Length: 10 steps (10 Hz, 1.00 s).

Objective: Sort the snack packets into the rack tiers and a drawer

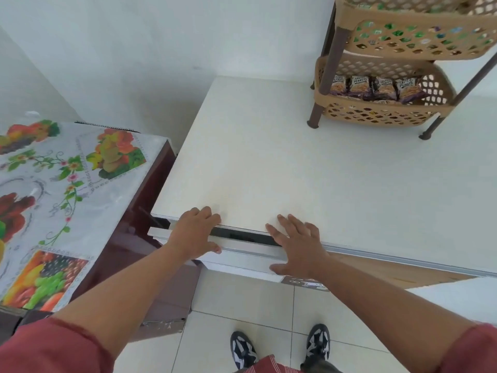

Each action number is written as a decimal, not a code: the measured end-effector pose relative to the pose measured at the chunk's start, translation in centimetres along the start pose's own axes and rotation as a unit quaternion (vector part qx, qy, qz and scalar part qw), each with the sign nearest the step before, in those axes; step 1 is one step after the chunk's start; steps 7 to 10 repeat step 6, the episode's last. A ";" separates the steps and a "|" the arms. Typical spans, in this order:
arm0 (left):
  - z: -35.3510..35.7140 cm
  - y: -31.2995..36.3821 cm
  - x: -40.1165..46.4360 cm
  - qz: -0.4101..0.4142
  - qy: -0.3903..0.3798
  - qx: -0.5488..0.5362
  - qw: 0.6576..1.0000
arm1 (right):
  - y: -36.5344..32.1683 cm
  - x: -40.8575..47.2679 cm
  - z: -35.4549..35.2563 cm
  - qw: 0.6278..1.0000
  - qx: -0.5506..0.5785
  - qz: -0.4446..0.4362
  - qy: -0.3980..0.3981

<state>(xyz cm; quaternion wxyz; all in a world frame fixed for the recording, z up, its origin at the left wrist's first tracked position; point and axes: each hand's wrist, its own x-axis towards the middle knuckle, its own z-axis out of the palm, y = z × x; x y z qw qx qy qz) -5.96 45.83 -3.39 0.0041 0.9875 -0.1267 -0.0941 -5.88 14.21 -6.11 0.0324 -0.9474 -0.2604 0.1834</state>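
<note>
A white drawer (pixel 242 255) under the white counter (pixel 282 162) stands out only a little, with a narrow dark gap showing. My left hand (pixel 195 232) and my right hand (pixel 298 244) lie flat on the drawer's top edge, fingers spread, holding nothing. At the back right stands a tan perforated rack (pixel 387 114) on brown legs. Its lower tier holds several purple salted-peanut packets (pixel 376 88). The tier above (pixel 419 40) holds green packets, seen through the holes.
A dark-red side table with a fruit-print cover (pixel 67 200) stands close on the left. White wall behind. Pale tiled floor (pixel 242 305) and my two shoes lie below. A packet (pixel 306 282) shows partly under my right wrist.
</note>
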 end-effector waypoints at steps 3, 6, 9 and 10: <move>-0.9 0.6 1.4 0.009 0.011 -0.016 1.000 | 1.2 -0.1 -2.4 0.994 0.092 0.023 0.059; -4.2 5.8 5.5 0.059 0.009 -0.049 0.997 | 7.3 -1.6 -5.8 0.977 0.129 0.118 0.120; -4.2 5.8 5.5 0.059 0.009 -0.049 0.997 | 7.3 -1.6 -5.8 0.977 0.129 0.118 0.120; -4.2 5.8 5.5 0.059 0.009 -0.049 0.997 | 7.3 -1.6 -5.8 0.977 0.129 0.118 0.120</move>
